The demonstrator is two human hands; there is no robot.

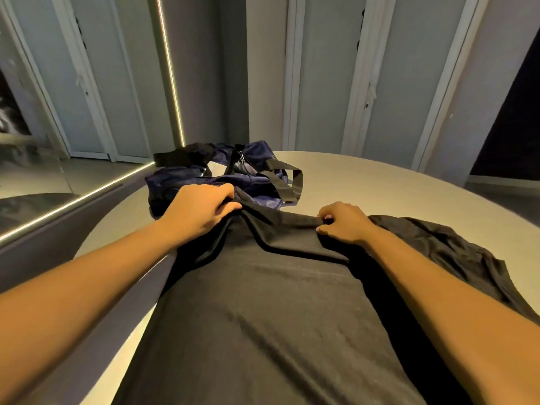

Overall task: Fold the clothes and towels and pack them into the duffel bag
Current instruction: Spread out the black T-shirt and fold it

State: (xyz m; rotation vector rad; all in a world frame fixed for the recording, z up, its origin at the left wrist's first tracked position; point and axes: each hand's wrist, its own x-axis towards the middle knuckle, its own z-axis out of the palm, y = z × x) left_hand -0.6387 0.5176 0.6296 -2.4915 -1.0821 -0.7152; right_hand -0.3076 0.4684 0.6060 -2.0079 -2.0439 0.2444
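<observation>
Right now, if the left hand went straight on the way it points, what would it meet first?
The duffel bag: the left hand, gripping the black garment's far edge, points at its near side, just past the knuckles. Depth is unclear; they may touch.

Bare table [394,185] lay open right of the duffel bag [181,182] and beyond the black garment [263,302]. Bag and strap loop [293,182] blocked far left; garment covered the near middle.
</observation>
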